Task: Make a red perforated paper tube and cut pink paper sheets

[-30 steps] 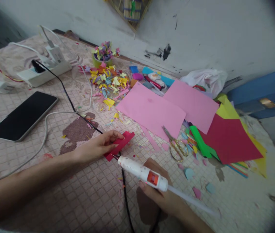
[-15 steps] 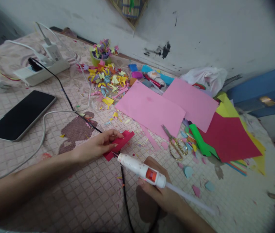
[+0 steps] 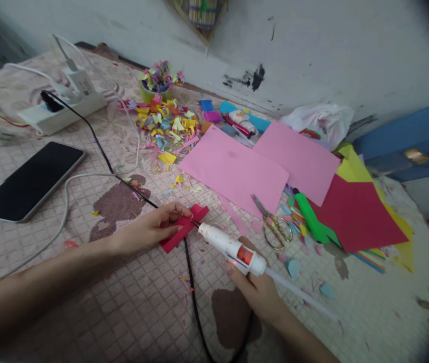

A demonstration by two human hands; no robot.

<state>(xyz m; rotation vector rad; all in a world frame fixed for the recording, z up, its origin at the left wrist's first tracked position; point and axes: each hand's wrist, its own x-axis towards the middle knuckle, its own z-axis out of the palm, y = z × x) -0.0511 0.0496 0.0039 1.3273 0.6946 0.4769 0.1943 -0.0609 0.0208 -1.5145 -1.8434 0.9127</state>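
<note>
Across the lower view: desk (image 3: pixel 123 312) under a cream, grid-patterned covering with brown patches. Toward the back, a near pink sheet (image 3: pixel 233 164) and a farther pink sheet (image 3: pixel 298 159); to their right, a dark red sheet (image 3: pixel 362 217) beside yellow paper. At far left, a phone (image 3: pixel 31 181) with a dark screen, near a white power strip (image 3: pixel 63 117) with plugs inserted.

In the right hand (image 3: pixel 258 290), with fingers closed around the body from below: glue gun (image 3: pixel 229 247), white, with an orange-red part showing in a side opening and a translucent glue stick (image 3: pixel 301 292) projecting from the rear. In the left hand (image 3: pixel 161 224), pinched between thumb and fingers: red paper strip (image 3: pixel 187 228), ahead of the right hand and just beyond the front of the glue gun.

On inspection of the red paper strip: bright red, narrow, marked by a lengthwise line, slanting away to the right, partly hidden by fingers. Right of the glue gun, apart from both hands: gold-handled scissors (image 3: pixel 275 229). Smallest: dark nozzle (image 3: pixel 195 222), above the strip near the left fingertips; contact impossible to tell.
</note>
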